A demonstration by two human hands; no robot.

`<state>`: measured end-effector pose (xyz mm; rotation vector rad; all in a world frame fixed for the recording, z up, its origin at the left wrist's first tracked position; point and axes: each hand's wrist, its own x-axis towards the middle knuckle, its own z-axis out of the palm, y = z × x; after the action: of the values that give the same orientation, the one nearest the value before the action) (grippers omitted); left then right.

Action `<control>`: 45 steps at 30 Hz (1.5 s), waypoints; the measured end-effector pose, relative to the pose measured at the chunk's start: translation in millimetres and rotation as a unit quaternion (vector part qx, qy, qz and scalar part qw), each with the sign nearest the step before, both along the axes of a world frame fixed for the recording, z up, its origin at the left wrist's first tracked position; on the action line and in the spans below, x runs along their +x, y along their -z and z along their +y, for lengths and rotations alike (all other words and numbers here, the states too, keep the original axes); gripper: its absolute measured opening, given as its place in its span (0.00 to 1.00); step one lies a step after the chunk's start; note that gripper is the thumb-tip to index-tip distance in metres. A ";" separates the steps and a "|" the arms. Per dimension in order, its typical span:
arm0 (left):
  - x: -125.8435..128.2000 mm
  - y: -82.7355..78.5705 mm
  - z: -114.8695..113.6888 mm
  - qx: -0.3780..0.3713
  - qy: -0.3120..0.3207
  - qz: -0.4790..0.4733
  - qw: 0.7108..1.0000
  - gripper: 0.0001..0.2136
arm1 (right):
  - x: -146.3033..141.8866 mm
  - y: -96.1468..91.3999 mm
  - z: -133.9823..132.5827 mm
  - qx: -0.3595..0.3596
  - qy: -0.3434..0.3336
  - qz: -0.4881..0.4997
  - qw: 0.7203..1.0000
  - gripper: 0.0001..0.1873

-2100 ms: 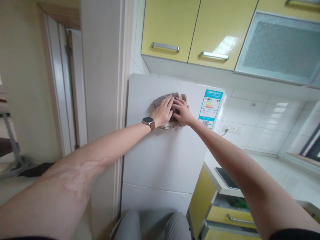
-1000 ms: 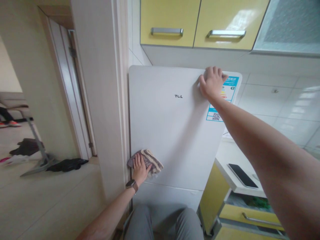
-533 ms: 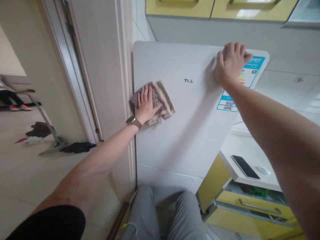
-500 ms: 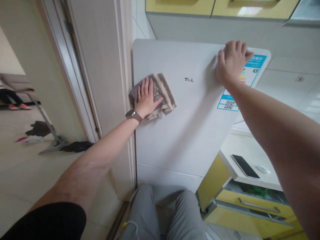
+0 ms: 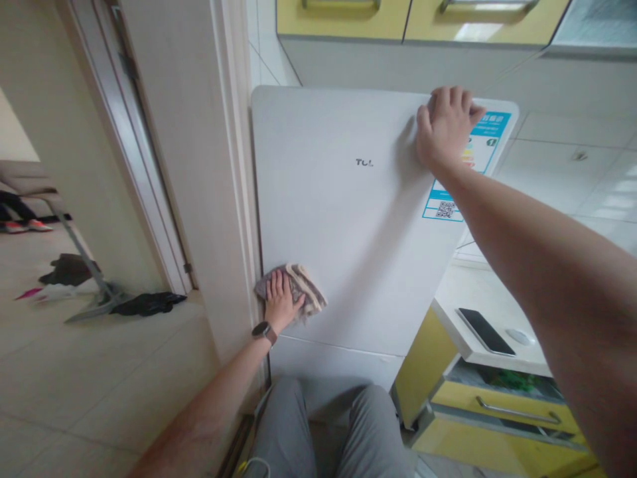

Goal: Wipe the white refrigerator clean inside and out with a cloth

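Observation:
A white refrigerator door [image 5: 318, 199] with a TCL logo faces me in the head view. My left hand [image 5: 281, 297] lies flat with fingers stretched over a brown-and-cream patterned cloth [image 5: 309, 292], pressing it to the door's lower left, near the seam above the lower door [image 5: 343, 372]. A watch [image 5: 263, 333] is on that wrist. At the top right, my right hand [image 5: 448, 126] rests on the door's upper edge with its fingers bent over it. It partly covers a blue-and-white energy label [image 5: 490, 143].
A door frame [image 5: 233, 199] runs tight along the refrigerator's left side. On the right, a counter [image 5: 458, 292] holds a phone [image 5: 485, 330] and a white mouse-shaped item [image 5: 520, 337] above yellow drawers [image 5: 517, 398]. Yellow cabinets [image 5: 343, 20] hang above. A dustpan [image 5: 97, 307] stands on the left floor.
My left hand has slid the cloth down the door from beside the logo to near the lower seam. My right hand stays at the top edge. The view has shifted slightly.

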<state>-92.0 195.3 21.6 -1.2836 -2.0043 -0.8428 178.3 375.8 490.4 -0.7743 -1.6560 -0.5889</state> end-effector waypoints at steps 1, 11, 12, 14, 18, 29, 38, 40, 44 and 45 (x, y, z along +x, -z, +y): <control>1.8 35.2 -1.5 -0.022 -0.006 -0.004 1.000 0.42 | -1.2 0.4 0.6 0.002 0.006 0.001 1.000 0.18; -5.8 138.7 2.0 -0.055 -0.023 -0.054 0.997 0.39 | -0.9 2.9 -1.5 0.013 0.022 0.003 1.000 0.16; -7.7 124.1 1.7 -0.057 -0.016 -0.052 0.997 0.40 | -0.4 3.1 -2.1 0.015 0.020 0.001 1.000 0.16; -10.1 85.4 1.5 -0.058 -0.003 -0.041 0.997 0.40 | -0.1 3.4 -2.7 0.020 0.019 0.000 1.000 0.18; -0.3 -11.8 8.1 -0.036 0.025 0.004 0.999 0.39 | 0.0 3.9 -2.4 0.029 0.009 0.005 1.000 0.20; 107.4 1.2 42.4 -0.191 0.226 0.113 0.949 0.31 | -0.2 2.2 -3.6 0.019 -0.013 0.011 1.000 0.21; 89.2 92.4 32.5 -0.297 0.321 0.106 0.893 0.32 | 1.3 4.8 1.0 0.025 -0.024 0.011 0.999 0.17; 79.7 72.5 31.3 -0.291 0.307 0.106 0.900 0.32 | -0.2 5.4 1.7 0.037 -0.008 0.011 0.999 0.17; 73.1 -2.0 30.8 -0.214 0.237 0.114 0.941 0.29 | -3.6 4.8 1.9 0.039 0.015 0.012 0.999 0.19; 75.4 -25.1 32.4 -0.182 0.216 0.110 0.953 0.30 | -3.8 4.2 1.1 0.033 0.017 0.010 0.999 0.19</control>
<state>-16.6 227.7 46.7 -1.9821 -1.7762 -0.4925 174.5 376.9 486.2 -0.7595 -1.5996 -0.6543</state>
